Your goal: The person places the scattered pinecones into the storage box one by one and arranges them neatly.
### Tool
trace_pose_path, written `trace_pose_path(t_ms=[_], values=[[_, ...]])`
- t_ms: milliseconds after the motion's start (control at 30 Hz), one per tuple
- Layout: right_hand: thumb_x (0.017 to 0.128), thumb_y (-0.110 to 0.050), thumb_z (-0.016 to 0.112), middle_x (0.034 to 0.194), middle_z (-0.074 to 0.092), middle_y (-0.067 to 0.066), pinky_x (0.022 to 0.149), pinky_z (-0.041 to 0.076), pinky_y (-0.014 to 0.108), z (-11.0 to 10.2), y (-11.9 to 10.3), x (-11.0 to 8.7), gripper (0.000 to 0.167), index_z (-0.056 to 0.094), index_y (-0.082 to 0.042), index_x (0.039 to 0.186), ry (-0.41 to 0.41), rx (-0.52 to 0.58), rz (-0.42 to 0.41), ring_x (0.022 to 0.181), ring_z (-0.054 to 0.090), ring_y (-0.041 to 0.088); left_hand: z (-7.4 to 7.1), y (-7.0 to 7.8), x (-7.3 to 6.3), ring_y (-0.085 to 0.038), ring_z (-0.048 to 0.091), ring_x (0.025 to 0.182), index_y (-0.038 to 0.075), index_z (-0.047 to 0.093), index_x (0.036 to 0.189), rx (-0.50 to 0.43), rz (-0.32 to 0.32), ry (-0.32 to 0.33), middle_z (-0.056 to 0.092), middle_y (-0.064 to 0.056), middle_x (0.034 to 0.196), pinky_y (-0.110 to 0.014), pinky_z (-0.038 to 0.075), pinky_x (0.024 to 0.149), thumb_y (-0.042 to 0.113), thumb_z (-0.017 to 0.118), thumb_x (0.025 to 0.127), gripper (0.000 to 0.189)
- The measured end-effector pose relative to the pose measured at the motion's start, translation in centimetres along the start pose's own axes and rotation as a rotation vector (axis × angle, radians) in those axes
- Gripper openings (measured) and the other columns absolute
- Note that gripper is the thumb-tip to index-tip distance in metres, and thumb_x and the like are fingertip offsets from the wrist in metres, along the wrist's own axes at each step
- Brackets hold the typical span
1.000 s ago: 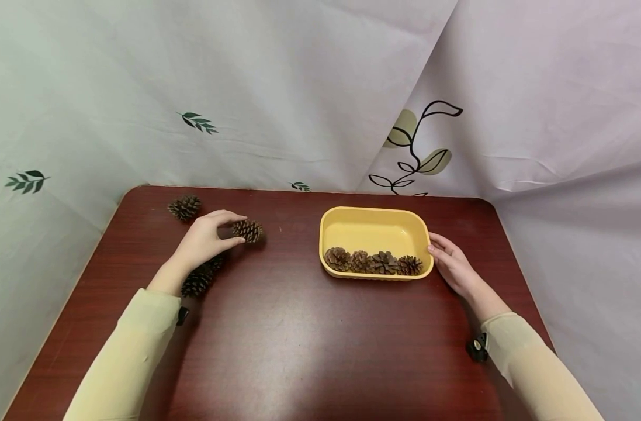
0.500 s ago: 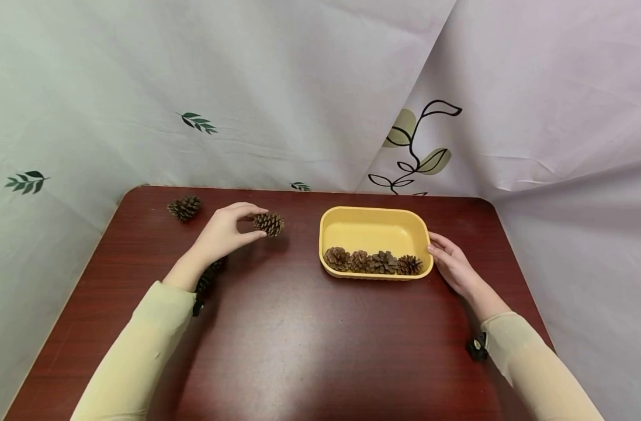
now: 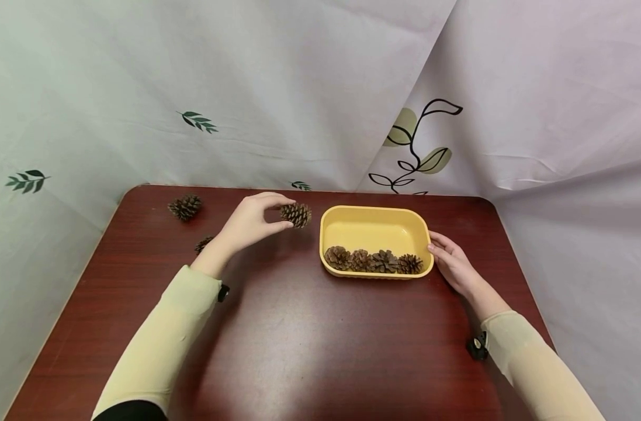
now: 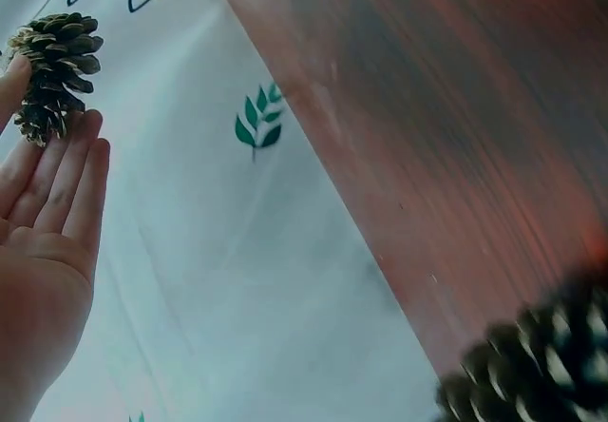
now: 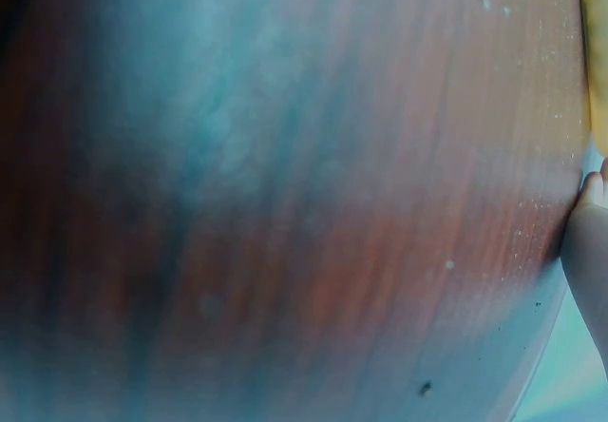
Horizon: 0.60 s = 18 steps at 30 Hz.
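My left hand (image 3: pixel 249 222) pinches a brown pine cone (image 3: pixel 296 215) between thumb and fingers, above the table and left of the yellow plastic tub (image 3: pixel 375 209). The left wrist view shows the held pine cone (image 4: pixel 59 70) at the fingertips. Several pine cones (image 3: pixel 384 261) lie in a row along the tub's near side. At the tub's right end my right hand (image 3: pixel 454 266) holds the rim, thumb at the edge and fingers against the outer wall. The right wrist view catches only part of the right hand (image 5: pixel 591 241) beside the tub's wall (image 5: pixel 597 51).
One pine cone (image 3: pixel 185 207) sits at the table's back left. Another pine cone (image 3: pixel 203 243) is partly hidden by the left forearm. The dark red table (image 3: pixel 320 351) meets a pale leaf-printed cloth (image 3: pixel 278 117) at its back edge.
My left hand has carried its pine cone to the right and slightly away from me, closer to the tub. The right hand and the tub stay in place.
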State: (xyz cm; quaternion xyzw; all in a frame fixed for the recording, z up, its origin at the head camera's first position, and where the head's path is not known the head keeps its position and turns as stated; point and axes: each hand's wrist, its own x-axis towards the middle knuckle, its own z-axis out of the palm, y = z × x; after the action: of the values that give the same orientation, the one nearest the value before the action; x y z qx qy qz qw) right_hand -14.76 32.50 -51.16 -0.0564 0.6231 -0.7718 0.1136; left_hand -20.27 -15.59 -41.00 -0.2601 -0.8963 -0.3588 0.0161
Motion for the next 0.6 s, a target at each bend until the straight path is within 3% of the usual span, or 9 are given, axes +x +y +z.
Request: trace_pose_path(t_ms=[600], values=[[0.111, -0.001, 0.044, 0.132, 0.068, -0.012, 0.102, 0.051, 0.012, -0.1, 0.1, 0.1, 0.032, 0.056, -0.012, 0.139, -0.005, -0.01, 0.004, 0.121, 0.064, -0.001, 4.3, 2.2, 4.1, -0.029, 0.067, 0.127, 0.008, 0.075, 0.131, 0.0, 0.067, -0.069, 0.074, -0.011, 0.132, -0.044, 0.052, 0.116, 0.022, 0.087, 0.089, 0.046]])
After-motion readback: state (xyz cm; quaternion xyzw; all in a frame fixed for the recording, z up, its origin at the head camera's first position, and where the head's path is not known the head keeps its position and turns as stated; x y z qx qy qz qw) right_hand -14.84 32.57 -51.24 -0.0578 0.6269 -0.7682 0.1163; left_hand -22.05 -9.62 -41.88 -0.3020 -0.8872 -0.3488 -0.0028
